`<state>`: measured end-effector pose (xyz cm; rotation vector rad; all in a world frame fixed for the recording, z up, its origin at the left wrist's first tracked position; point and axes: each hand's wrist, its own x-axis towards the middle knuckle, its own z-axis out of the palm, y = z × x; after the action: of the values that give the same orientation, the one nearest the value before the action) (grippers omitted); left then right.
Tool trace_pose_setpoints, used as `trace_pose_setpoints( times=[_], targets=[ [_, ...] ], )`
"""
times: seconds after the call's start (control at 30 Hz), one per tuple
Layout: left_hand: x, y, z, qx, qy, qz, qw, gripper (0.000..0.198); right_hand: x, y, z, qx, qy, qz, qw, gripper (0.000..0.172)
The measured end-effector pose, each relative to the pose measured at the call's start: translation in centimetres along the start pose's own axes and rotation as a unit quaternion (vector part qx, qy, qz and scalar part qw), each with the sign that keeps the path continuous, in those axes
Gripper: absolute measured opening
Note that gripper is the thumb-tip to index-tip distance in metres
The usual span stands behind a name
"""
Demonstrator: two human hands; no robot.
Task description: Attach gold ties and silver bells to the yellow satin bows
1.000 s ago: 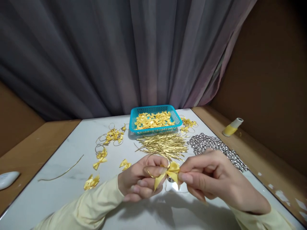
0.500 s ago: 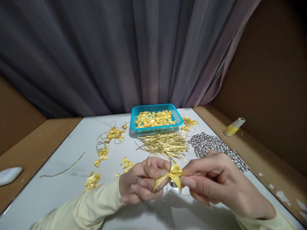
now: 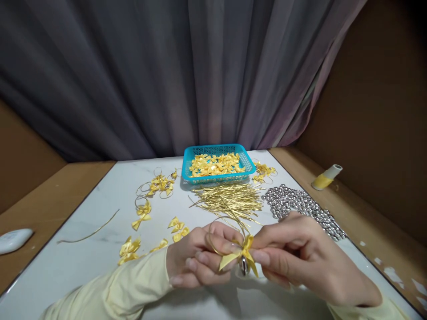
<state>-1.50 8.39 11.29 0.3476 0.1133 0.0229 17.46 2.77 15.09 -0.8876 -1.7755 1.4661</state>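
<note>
Between my hands is a yellow ribbon bow (image 3: 247,250) with a small silver jingle bell (image 3: 244,266) hanging under its knot. A loop of gold wire tie (image 3: 213,240) rises from the bow. My left hand (image 3: 207,255) pinches the bow's left side and the loop between thumb and forefinger, its other fingers curled below. With thumb and forefinger, my right hand (image 3: 293,253) grips the bow's right loop. Just beyond my hands lies a heap of gold wire ties (image 3: 230,200), and past my right hand a spread of silver bells (image 3: 293,202).
A blue basket (image 3: 218,179) of yellow bows stands at the back. Looped bows (image 3: 160,186) lie at left, more bows (image 3: 128,249) nearer, and another bunch (image 3: 264,170) right of the basket. One wire tie (image 3: 90,233) lies apart. A taped tube (image 3: 327,178) and a white object (image 3: 15,241) flank the table.
My hands have shifted slightly right and down with the bow. The bow has turned, so its right loop looks narrower and the bell's slot shows more.
</note>
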Motion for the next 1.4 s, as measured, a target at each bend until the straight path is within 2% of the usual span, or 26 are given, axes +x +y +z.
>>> trace_pose_setpoints(
  times=[0.13,0.3,0.5,0.63,0.87,1.0,1.17,1.4],
  targets=[
    [-0.5,0.2,0.1,0.035,0.022,0.003,0.999,0.015,-0.1,-0.1,0.0,-0.063,0.012,-0.006,0.998,0.024],
    [-1.5,0.6,1.4,0.122,0.053,0.035,0.99,0.012,-0.1,-0.2,-0.5,-0.127,-0.003,-0.018,0.992,0.022],
    [-2.3,0.4,2.6,0.243,0.109,0.047,0.963,0.013,0.1,0.4,-0.5,-0.108,-0.006,-0.012,0.994,0.022],
    [-2.6,0.1,2.7,0.258,0.111,0.074,0.957,0.016,0.6,1.1,0.2,-0.061,0.008,-0.033,0.998,0.022],
    [-2.5,0.1,3.3,0.274,0.106,0.082,0.952,0.016,1.6,1.6,0.6,-0.015,0.003,-0.067,0.998,0.026],
    [-2.5,0.2,3.6,0.285,0.114,0.079,0.948,0.017,1.7,1.7,0.7,-0.024,0.018,-0.086,0.996,0.029],
    [-2.5,0.3,3.4,0.29,0.125,0.071,0.946,0.016,1.7,1.9,1.0,-0.037,0.047,-0.105,0.993,0.024],
    [-2.6,0.3,3.8,0.322,0.132,0.078,0.934,0.016,1.4,1.6,1.0,-0.069,0.046,-0.097,0.992,0.024]
  ],
)
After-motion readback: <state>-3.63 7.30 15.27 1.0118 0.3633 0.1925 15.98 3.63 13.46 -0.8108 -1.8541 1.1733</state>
